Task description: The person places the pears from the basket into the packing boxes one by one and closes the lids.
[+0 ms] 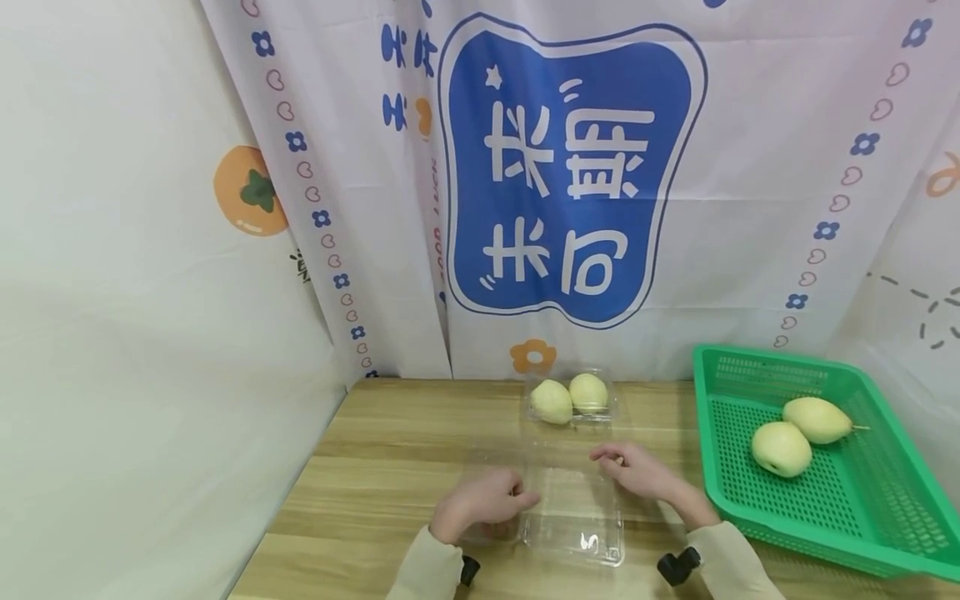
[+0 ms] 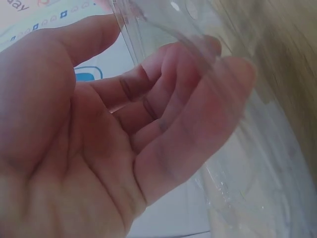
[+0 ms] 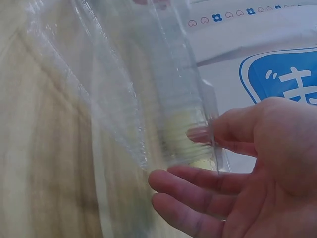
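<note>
A clear plastic clamshell box (image 1: 573,508) lies unfolded on the wooden table, one half spread to the left under my left hand. My left hand (image 1: 489,498) is at the middle of the box; in the left wrist view its curled fingers (image 2: 198,129) and thumb hold the clear plastic edge. At the far right corner of the box, my right hand (image 1: 637,473) pinches the rim between thumb (image 3: 233,126) and forefinger. The other fingers of that hand extend loosely below the rim. Inside the box no fruit shows.
Behind the open box, another clear box (image 1: 592,418) holds two pale yellow pears (image 1: 551,402). To the right stands a green plastic basket (image 1: 723,492) with two more pears (image 1: 782,450). A printed white curtain (image 1: 750,208) hangs along the table's back edge.
</note>
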Demonstrator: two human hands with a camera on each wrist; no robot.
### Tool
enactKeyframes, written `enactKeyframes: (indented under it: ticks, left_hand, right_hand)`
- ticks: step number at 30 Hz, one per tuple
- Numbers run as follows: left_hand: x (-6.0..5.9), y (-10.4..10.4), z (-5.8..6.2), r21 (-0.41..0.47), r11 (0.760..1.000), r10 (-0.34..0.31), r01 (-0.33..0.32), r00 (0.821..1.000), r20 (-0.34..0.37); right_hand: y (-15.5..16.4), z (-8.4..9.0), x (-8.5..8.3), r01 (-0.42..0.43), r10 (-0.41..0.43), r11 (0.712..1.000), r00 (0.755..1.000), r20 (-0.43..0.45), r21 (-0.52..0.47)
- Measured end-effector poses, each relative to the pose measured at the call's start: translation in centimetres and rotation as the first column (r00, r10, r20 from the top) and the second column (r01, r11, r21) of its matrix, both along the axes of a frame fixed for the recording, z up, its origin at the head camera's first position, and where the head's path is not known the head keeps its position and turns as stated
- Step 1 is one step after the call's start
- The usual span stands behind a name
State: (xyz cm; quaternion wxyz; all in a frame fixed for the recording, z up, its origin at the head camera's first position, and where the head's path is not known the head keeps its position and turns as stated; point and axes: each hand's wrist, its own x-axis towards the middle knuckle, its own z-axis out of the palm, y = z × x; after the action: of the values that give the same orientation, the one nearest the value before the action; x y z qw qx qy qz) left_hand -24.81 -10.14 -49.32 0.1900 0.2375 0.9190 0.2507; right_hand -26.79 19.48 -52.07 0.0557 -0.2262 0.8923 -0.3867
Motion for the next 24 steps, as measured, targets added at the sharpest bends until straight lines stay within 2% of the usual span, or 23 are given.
enactKeyframes:
  ticks: [6, 12, 21, 24]
  left_hand:
    - [0.1, 0.3, -0.4, 0.082, 0.996, 0.037, -0.047, 0.993, 0.109]
    - [0.0, 0.3, -0.4, 0.077, 0.996, 0.04, -0.05, 0.992, 0.118]
    - [0.2, 0.4, -0.1, 0.071, 0.996, 0.049, -0.055, 0.995, 0.088]
    - [0.2, 0.5, 0.1, 0.052, 0.997, 0.062, -0.062, 0.998, 0.018]
  right_hand:
    - [0.1, -0.7, 0.3, 0.027, -0.025, 0.999, 0.999, -0.041, 0.042]
    - [0.2, -0.3, 0.9, 0.026, -0.025, 1.0, 0.999, -0.044, 0.017]
    - [-0.1, 0.6, 1.1, 0.043, -0.042, 0.999, 0.998, -0.036, 0.02]
    - [-0.2, 0.8, 1.0, 0.06, -0.059, 0.998, 0.997, -0.045, 0.036]
